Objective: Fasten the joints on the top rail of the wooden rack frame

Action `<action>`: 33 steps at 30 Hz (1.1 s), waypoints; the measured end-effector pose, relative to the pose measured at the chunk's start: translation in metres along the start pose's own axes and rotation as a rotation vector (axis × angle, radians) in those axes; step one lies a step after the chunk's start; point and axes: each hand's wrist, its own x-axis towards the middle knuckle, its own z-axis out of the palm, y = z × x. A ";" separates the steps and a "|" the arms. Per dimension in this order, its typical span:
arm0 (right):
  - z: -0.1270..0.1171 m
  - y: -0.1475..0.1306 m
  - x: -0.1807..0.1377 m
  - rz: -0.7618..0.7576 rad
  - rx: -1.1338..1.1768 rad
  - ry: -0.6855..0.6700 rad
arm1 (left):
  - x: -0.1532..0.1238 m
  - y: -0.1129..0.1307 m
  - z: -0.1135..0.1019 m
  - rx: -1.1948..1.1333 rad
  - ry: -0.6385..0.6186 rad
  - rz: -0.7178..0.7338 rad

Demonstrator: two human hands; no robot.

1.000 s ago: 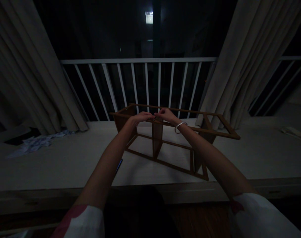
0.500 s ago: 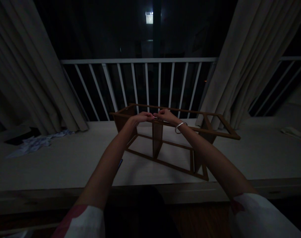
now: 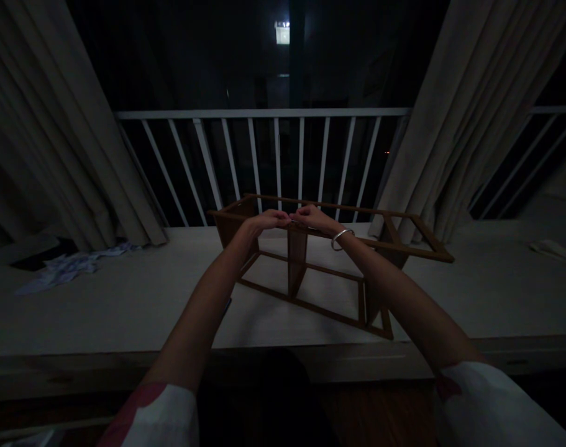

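A brown wooden frame [image 3: 404, 251] with upright dividers stands on a white ledge [image 3: 124, 298] in dim light. My left hand [image 3: 264, 221] and my right hand [image 3: 310, 217] meet at the frame's front top rail, just above the middle divider [image 3: 296, 261]. Both have fingers curled down over the rail, fingertips nearly touching each other. A small pale item shows between the fingertips, too dark to name. A silver bangle [image 3: 341, 239] sits on my right wrist.
A white railing [image 3: 264, 114] with slanted bars runs behind the ledge. Pale curtains hang at the left [image 3: 54, 136] and right [image 3: 460, 112]. Crumpled papers [image 3: 68, 267] lie on the ledge at the left. A light object [image 3: 555, 250] rests at the far right.
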 end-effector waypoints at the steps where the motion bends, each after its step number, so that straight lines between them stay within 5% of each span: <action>1: 0.000 -0.002 -0.001 -0.003 -0.006 -0.007 | 0.000 0.000 0.000 0.002 -0.002 0.001; 33: -0.001 -0.011 -0.009 0.043 0.010 -0.111 | -0.005 0.009 -0.002 0.013 -0.069 -0.057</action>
